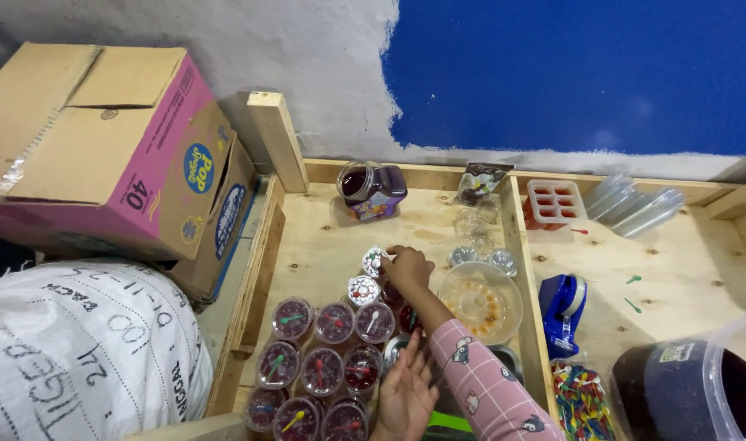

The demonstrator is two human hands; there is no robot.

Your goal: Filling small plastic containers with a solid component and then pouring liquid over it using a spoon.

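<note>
On the far left lies a big white sack point(79, 351) with dark letters. Behind it sit two cardboard boxes point(103, 139), pink and brown, one on top of the other.

Next comes a wooden tabletop point(324, 237) with a raised wood rim. Near its front stand rows of small clear cups point(320, 371) filled with dark red jelly. Each one has a lid and a little colored spoon on top.

The left hand point(405, 396) rests flat and open by the front cups, fingers spread, holding nothing. It touches the cups at the right end of the front rows.

The right hand point(407, 268) reaches farther back, with a pink patterned sleeve point(483, 384) on its arm. Its fingers pinch a small round cup with a white dotted lid point(374, 261). This cup sits just behind the rows, at the hand's left side. A second cup with a white dotted lid point(363, 290) stands just in front of it, beside the wrist.

Farther back stands a jar point(373, 190) of dark red stuff with a purple label. Right of the hands is a clear bowl point(481, 302) with some orange bits inside.

Past a wood divider lie a blue tape holder point(562, 304), a red and white tray point(552, 202), some clear plastic tubs point(638, 208), and a bag of tiny colored spoons point(583, 400). In the right corner sits a big clear tub point(699, 384) with something dark in it.
</note>
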